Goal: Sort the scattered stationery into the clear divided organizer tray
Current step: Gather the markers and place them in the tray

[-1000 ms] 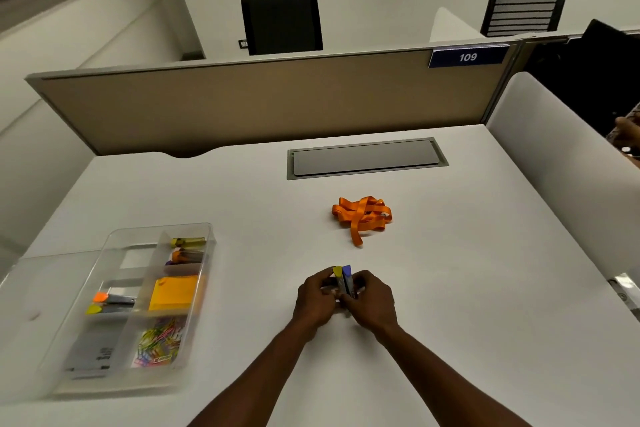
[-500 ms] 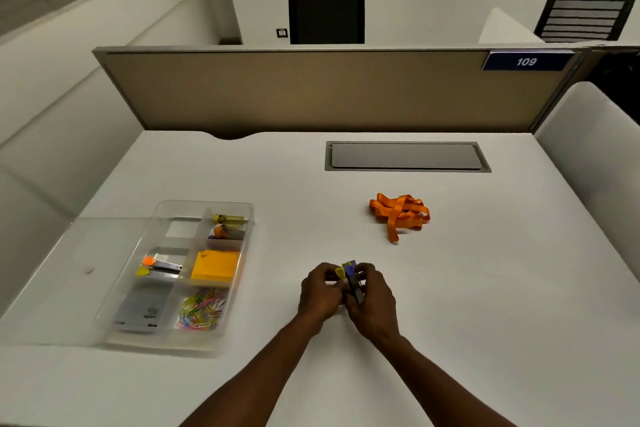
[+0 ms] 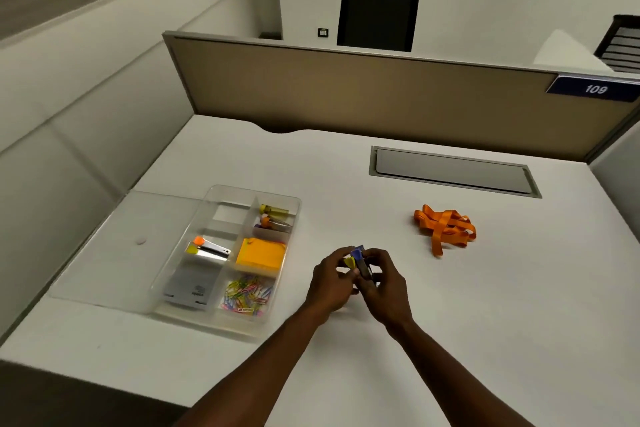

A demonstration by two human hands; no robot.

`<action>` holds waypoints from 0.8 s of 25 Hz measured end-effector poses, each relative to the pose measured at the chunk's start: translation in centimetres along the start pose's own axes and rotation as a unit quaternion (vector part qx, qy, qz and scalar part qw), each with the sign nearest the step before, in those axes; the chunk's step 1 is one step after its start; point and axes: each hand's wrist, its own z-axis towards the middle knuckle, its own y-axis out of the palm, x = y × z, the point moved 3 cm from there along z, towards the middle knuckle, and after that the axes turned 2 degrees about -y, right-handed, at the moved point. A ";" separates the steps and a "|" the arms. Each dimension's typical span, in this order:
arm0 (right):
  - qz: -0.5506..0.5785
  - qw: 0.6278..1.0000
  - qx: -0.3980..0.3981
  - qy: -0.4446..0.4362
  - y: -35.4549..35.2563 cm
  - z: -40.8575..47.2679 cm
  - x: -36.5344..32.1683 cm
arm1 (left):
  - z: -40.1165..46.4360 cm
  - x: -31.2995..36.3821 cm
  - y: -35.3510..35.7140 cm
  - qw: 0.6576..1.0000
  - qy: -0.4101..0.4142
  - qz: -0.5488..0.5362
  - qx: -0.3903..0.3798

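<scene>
Both hands meet over the white desk and hold a small bundle of markers with a yellow and a blue cap showing. My left hand grips it from the left, my right hand from the right. The clear divided organizer tray lies to the left of my hands. Its compartments hold orange sticky notes, coloured paper clips, capped markers, a pair of markers with orange and yellow caps and a grey stapler. An orange lanyard lies bunched on the desk to the right.
A clear lid lies flat to the left of the tray. A grey cable hatch is set into the desk at the back. A tan partition closes off the far edge, with a padded panel on the left.
The view has swung to the left and closer, so tray and lanyard sit further right in frame. Both hands stay together on the marker bundle, which tilts slightly.
</scene>
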 end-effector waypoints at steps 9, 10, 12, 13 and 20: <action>0.000 0.993 -0.119 -0.012 7.2 2.8 -5.6 | -0.2 0.6 -9.1 0.988 0.037 -0.053 0.140; -0.003 0.989 -0.147 -0.010 8.0 2.9 -6.3 | -0.2 0.2 -10.3 0.985 0.034 -0.079 0.153; 0.003 0.977 -0.213 0.008 9.6 3.3 -7.3 | -0.3 -0.4 -12.7 0.978 0.024 -0.104 0.177; 0.003 0.972 -0.233 0.015 10.5 3.5 -7.7 | -0.4 -0.6 -14.0 0.978 0.020 -0.094 0.187; 0.026 0.959 -0.274 0.071 17.6 6.8 -11.0 | -0.2 -0.5 -22.6 0.974 0.014 -0.084 0.209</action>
